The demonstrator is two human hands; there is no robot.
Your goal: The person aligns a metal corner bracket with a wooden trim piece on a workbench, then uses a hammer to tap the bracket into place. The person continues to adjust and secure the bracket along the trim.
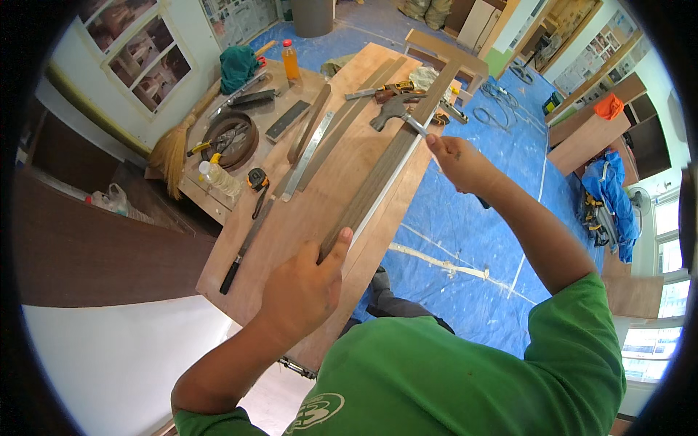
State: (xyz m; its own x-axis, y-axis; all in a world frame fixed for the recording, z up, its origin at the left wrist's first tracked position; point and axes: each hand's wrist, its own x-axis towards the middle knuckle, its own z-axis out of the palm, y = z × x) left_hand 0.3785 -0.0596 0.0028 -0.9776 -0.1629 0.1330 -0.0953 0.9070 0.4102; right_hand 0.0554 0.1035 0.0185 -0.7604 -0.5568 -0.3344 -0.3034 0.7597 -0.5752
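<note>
progress: strip (385,171) laid along the right edge of the board (305,211), hammer (396,109) raised at its far end; no nail visible, fixing looks barely begun
left hand (302,291): pressed flat on strip's near end
right hand (458,163): closed on hammer handle
strip: long, thin, dark wood, straight, pale edge

Plywood bench top (305,211) with long wood strip (385,167), metal ruler (309,156), hammer (392,109), handsaw (247,243), tape measure (257,179).

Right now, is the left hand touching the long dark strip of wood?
Touching. The head view shows the left hand pressing its thumb on the near end of the long dark wooden strip.
</note>
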